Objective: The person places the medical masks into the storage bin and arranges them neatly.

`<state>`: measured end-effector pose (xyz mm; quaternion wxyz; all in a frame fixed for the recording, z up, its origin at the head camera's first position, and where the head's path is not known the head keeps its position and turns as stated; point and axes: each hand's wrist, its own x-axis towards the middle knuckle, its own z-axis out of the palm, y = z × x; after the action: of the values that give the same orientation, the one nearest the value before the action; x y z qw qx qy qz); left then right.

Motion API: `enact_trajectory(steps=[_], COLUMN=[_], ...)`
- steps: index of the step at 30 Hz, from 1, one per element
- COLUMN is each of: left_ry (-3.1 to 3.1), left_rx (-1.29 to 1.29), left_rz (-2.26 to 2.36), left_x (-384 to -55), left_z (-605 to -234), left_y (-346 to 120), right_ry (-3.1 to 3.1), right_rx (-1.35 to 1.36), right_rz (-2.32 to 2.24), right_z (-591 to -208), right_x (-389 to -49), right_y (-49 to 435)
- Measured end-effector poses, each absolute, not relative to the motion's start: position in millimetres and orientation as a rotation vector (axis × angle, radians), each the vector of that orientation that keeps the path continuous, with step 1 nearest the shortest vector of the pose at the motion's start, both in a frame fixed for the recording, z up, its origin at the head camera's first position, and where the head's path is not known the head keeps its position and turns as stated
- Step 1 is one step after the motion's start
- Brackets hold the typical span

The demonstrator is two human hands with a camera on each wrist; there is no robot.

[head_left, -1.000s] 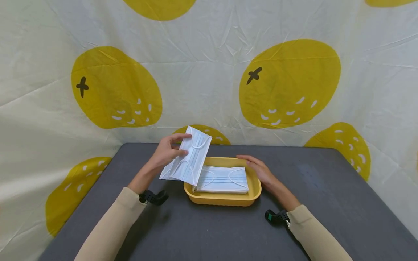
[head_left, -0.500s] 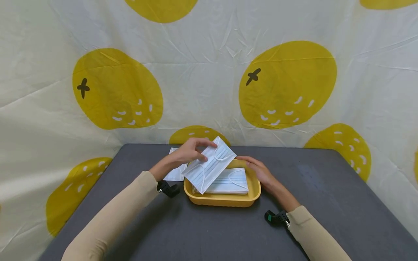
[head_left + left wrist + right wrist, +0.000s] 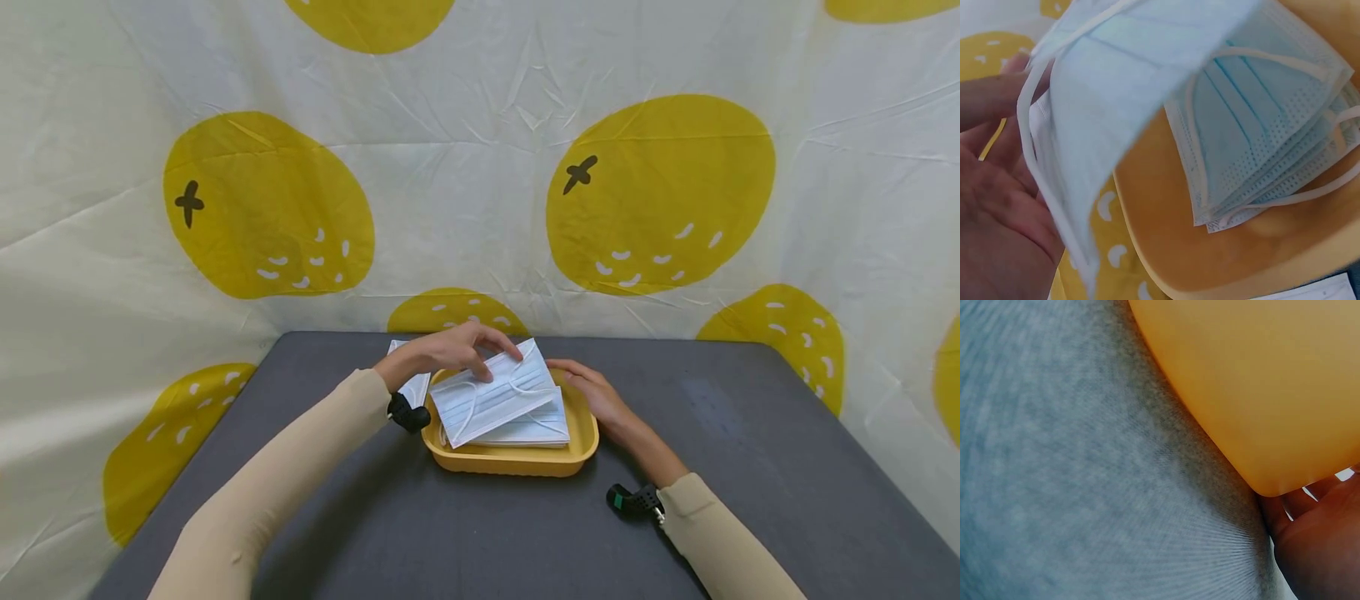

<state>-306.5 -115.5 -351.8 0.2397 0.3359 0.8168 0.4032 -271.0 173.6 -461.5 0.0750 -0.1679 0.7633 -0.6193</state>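
My left hand [image 3: 461, 346] pinches a pale blue pleated face mask [image 3: 491, 396] by its far edge, thumb and fingers on it. The mask hangs tilted over a yellow plastic basket [image 3: 510, 464]. Under it, a stack of folded masks [image 3: 553, 427] with white ear loops lies inside the basket; the held mask covers part of that stack. In the left wrist view the held mask [image 3: 1116, 106] looms large beside the stack [image 3: 1254, 119]. My right hand [image 3: 596, 393] rests against the basket's right end, its fingers along the outer wall [image 3: 1285, 425].
Another mask [image 3: 414, 390] lies on the dark grey table [image 3: 480, 533] left of the basket, partly behind my left wrist. A white cloth with yellow fruit prints [image 3: 465, 208] hangs behind the table.
My left hand has carried the mask rightward and down, from the basket's left side to above the stack. It has turned closer to level. The right hand stays at the basket.
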Motion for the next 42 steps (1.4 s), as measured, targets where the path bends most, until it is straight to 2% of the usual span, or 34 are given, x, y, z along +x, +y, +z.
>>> enact_trajectory(steps=[11, 21, 42], left_ry=[2.124, 2.06, 2.16], left_rx=[0.963, 1.018, 1.103], left_rz=[0.989, 0.894, 0.721], left_x=[-313.3, -315.2, -312.2], left_z=[-351.7, -351.9, -365.5], left_y=[-98.9, -87.3, -64.9], right_ry=[2.31, 2.294, 2.362], right_rx=[-0.452, -0.573, -0.546], right_rz=[-1.831, -1.862, -1.802], right_z=[-459.2, -459.9, -458.4], right_x=[-267.7, -269.9, -268.7], right_y=[172.5, 173.5, 171.0])
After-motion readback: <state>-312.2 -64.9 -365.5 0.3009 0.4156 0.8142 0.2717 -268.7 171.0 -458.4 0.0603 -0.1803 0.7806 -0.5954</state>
